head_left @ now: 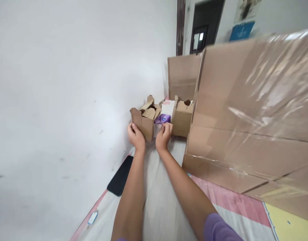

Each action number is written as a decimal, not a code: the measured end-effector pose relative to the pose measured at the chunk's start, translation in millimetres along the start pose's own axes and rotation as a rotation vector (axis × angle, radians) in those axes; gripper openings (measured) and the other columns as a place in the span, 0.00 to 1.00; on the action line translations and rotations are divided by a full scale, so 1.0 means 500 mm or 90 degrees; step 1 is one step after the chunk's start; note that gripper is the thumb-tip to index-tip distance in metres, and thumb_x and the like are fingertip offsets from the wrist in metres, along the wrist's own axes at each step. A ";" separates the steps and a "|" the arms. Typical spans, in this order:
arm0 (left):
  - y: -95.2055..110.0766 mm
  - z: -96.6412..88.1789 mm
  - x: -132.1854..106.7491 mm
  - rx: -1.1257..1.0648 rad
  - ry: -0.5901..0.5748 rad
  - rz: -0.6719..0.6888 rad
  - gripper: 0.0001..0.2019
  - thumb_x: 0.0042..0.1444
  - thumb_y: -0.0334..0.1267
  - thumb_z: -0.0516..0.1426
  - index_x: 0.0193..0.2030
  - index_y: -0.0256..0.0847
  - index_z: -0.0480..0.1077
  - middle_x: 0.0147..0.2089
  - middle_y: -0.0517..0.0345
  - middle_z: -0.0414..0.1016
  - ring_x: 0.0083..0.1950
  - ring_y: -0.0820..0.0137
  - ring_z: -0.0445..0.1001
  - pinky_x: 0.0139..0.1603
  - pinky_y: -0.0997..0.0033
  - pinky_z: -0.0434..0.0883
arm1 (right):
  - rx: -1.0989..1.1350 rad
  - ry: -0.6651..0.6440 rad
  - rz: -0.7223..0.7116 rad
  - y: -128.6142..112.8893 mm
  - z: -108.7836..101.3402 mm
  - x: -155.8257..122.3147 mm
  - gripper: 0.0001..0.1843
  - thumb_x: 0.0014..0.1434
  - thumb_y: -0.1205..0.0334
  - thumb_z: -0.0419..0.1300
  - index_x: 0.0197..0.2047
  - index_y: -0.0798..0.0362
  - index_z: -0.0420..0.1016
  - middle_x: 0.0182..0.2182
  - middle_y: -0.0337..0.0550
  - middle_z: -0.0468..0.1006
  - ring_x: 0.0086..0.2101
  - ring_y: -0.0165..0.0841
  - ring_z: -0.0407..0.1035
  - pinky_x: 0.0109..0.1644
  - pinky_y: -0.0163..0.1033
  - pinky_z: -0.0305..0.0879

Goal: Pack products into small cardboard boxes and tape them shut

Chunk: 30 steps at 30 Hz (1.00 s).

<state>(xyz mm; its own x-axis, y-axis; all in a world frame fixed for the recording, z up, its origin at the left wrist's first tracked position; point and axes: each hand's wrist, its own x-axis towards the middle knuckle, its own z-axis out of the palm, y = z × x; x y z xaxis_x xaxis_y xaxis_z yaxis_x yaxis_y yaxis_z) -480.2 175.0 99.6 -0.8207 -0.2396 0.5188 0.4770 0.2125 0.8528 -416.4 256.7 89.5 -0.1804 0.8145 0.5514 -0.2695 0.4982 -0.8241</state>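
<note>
Nearest the camera: both forearms stretch forward over a pale sheet [161,214] with pink and yellow patches. Black phone [120,175] lies flat on it at left, by the white wall. Big taped cardboard box [249,113] fills the right side. Further out, left hand [136,136] is closed on the near corner of a small open carton [145,118]. Right hand [164,135] pinches a purple packet [163,118], just beside that carton. Second small carton [182,117] sits right of the packet, taller box [182,77] behind.

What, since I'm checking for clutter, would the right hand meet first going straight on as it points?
The purple packet touching the right hand; behind it, probably the white item, though depth is unclear.
</note>
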 end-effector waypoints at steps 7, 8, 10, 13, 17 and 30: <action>0.122 -0.218 0.018 -0.045 0.133 0.045 0.17 0.69 0.48 0.47 0.32 0.42 0.64 0.30 0.61 0.68 0.33 0.69 0.64 0.39 0.67 0.64 | 0.117 -0.190 -0.178 -0.263 -0.072 -0.157 0.13 0.67 0.70 0.45 0.37 0.49 0.68 0.36 0.43 0.71 0.40 0.35 0.68 0.48 0.40 0.66; 0.129 -0.248 -0.004 -0.042 0.103 0.031 0.18 0.68 0.51 0.48 0.32 0.43 0.65 0.30 0.61 0.68 0.33 0.68 0.65 0.37 0.67 0.64 | 0.127 -0.286 -0.228 -0.292 -0.095 -0.193 0.12 0.65 0.71 0.47 0.35 0.49 0.68 0.33 0.40 0.71 0.36 0.33 0.67 0.43 0.37 0.65; 0.139 -0.301 -0.059 -0.005 0.028 -0.007 0.18 0.64 0.56 0.52 0.34 0.44 0.68 0.29 0.61 0.69 0.32 0.67 0.66 0.34 0.67 0.64 | 0.094 -0.355 -0.235 -0.333 -0.148 -0.256 0.12 0.63 0.71 0.49 0.36 0.50 0.71 0.35 0.41 0.71 0.32 0.32 0.67 0.37 0.36 0.64; 0.151 -0.367 -0.145 0.022 -0.012 -0.022 0.17 0.64 0.54 0.51 0.33 0.44 0.68 0.27 0.61 0.68 0.31 0.67 0.66 0.34 0.67 0.62 | 0.091 -0.438 -0.185 -0.364 -0.244 -0.308 0.13 0.62 0.73 0.49 0.36 0.51 0.73 0.34 0.42 0.73 0.35 0.32 0.69 0.42 0.36 0.67; 0.146 -0.439 -0.252 0.004 -0.027 -0.013 0.15 0.65 0.51 0.50 0.32 0.44 0.64 0.29 0.61 0.67 0.33 0.67 0.64 0.36 0.67 0.61 | 0.106 -0.719 -0.043 -0.370 -0.385 -0.329 0.14 0.61 0.74 0.51 0.38 0.53 0.77 0.30 0.37 0.76 0.31 0.29 0.71 0.38 0.32 0.66; 0.113 -0.563 -0.470 -0.081 -0.093 -0.156 0.17 0.62 0.56 0.48 0.34 0.46 0.52 0.33 0.65 0.58 0.36 0.70 0.60 0.40 0.66 0.65 | -0.258 -0.680 -0.144 -0.504 -0.750 -0.327 0.12 0.68 0.61 0.53 0.48 0.48 0.77 0.49 0.43 0.80 0.52 0.39 0.70 0.59 0.44 0.62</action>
<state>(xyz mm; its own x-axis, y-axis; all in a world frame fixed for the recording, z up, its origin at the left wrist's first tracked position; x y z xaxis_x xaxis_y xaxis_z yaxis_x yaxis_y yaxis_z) -172.0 -23.3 42.8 -0.9483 -0.1292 0.2900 0.2868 0.0433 0.9570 35.7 109.6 158.4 -0.9244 0.1259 0.3601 -0.1098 0.8162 -0.5673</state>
